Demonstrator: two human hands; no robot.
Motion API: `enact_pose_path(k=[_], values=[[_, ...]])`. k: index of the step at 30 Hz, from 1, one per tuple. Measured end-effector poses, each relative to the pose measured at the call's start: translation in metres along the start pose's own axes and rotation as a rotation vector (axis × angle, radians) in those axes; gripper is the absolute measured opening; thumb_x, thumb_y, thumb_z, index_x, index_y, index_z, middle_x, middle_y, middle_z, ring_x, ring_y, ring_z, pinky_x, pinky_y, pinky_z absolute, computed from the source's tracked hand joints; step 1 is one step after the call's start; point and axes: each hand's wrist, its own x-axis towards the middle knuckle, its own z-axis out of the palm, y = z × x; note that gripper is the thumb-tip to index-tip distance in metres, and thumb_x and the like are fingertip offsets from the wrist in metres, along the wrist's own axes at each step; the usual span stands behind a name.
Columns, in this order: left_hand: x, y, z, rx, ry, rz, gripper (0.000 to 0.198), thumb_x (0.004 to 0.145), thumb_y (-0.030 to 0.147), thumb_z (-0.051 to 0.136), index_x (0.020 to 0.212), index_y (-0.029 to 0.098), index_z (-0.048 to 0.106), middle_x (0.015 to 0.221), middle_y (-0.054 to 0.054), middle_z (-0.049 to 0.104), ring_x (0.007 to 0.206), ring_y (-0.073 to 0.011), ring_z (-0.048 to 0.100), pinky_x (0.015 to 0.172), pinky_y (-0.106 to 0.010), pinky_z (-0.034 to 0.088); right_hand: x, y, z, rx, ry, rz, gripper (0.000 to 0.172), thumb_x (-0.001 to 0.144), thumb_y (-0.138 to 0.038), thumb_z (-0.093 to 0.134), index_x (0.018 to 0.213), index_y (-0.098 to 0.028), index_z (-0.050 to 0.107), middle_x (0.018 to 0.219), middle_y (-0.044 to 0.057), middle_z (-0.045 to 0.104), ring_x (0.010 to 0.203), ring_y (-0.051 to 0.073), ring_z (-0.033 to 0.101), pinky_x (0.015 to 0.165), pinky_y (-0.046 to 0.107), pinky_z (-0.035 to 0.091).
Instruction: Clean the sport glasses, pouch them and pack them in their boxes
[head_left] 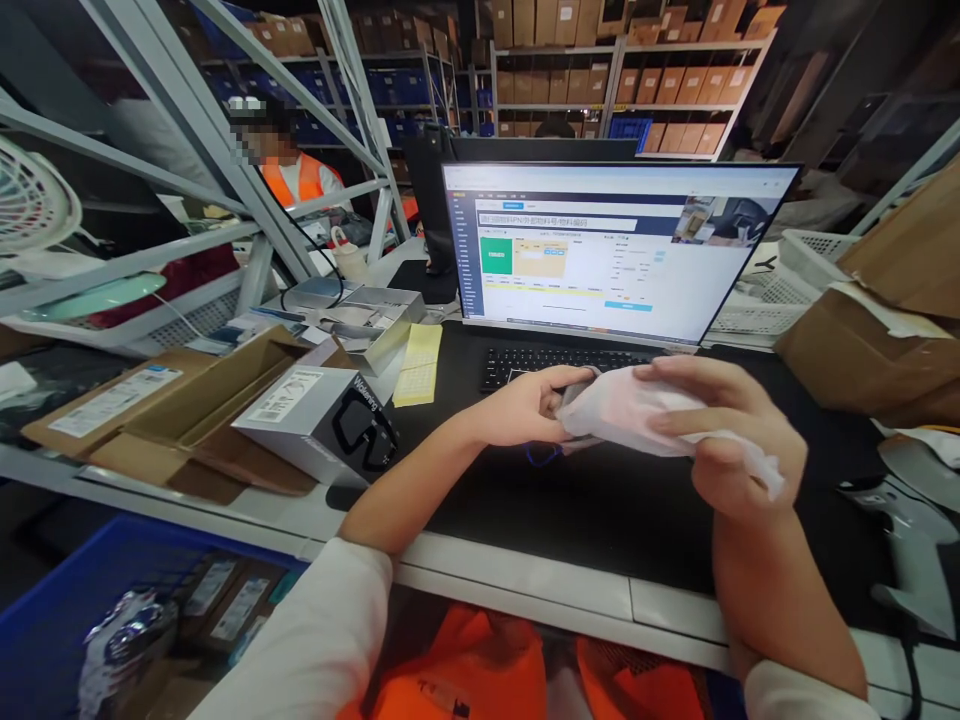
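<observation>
A small item wrapped in thin white, slightly see-through sheeting [619, 405] is up in front of the keyboard [551, 360], above the black desk mat. My left hand [525, 405] is closed on the wrapped item's left end. At its right end, my right hand [739, 430] has its fingers curled round the wrap, with a loose crumpled tail by the palm. What is inside the wrap is hidden. A thin blue loop [544, 455] shows below my left hand. Left of my forearm stands a grey printed box [315, 425] with a white label.
Behind the keyboard stands a lit monitor [600, 250]. An open brown carton [202, 420] and yellow slips [418, 365] lie at left, a barcode scanner [911, 540] at right. Brown paper packaging [855, 350] sits at the right back. A blue bin [97, 580] is below. A co-worker [300, 180] is beyond the frame.
</observation>
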Motion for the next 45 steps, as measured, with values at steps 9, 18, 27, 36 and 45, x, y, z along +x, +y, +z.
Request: enact_pose_path(k=[9,18,27,36,45], values=[[-0.003,0.009,-0.004,0.535,-0.049,0.171,0.08,0.073,0.015,0.071,0.149,0.022,0.047,0.149,-0.014,0.048,0.135,-0.0296,0.054,0.105,-0.039,0.052,0.016,0.009,-0.006,0.317,-0.231,0.309,0.033,0.095,-0.038,0.065,0.127,-0.033,0.065,0.149,0.003,0.056,0.138,0.031,0.051,0.113,0.045,0.044],[-0.005,0.012,-0.017,0.793,-0.003,0.254,0.074,0.069,0.012,0.065,0.142,0.015,0.053,0.144,-0.015,0.055,0.133,-0.0307,0.055,0.112,-0.042,0.047,0.021,0.048,-0.006,0.372,-0.523,0.642,0.056,0.088,-0.06,0.066,0.134,-0.027,0.068,0.136,0.005,0.067,0.134,0.034,0.054,0.119,0.047,0.037],[-0.004,0.009,-0.02,0.963,0.138,0.154,0.064,0.084,0.023,0.065,0.146,0.024,0.051,0.146,-0.008,0.059,0.13,-0.0281,0.06,0.112,-0.043,0.048,0.011,0.074,0.02,0.42,-0.161,0.791,0.046,0.082,-0.062,0.07,0.101,-0.021,0.077,0.114,0.006,0.076,0.114,0.031,0.065,0.106,0.045,0.048],[0.001,0.001,-0.013,0.921,0.265,0.24,0.054,0.089,0.01,0.056,0.143,0.018,0.056,0.146,-0.011,0.057,0.135,-0.0236,0.056,0.12,-0.041,0.043,0.028,0.04,0.02,-0.006,0.193,0.901,0.035,0.08,-0.051,0.065,0.092,-0.02,0.075,0.111,0.011,0.075,0.11,0.034,0.065,0.091,0.042,0.054],[-0.002,0.003,-0.014,0.405,0.263,0.212,0.044,0.086,0.022,0.072,0.13,0.021,0.066,0.141,-0.013,0.06,0.068,-0.0072,0.064,0.063,-0.024,0.057,0.023,0.048,0.006,-0.221,0.153,0.973,0.052,0.081,-0.065,0.06,0.098,-0.019,0.075,0.108,0.008,0.076,0.103,0.032,0.066,0.09,0.038,0.05]])
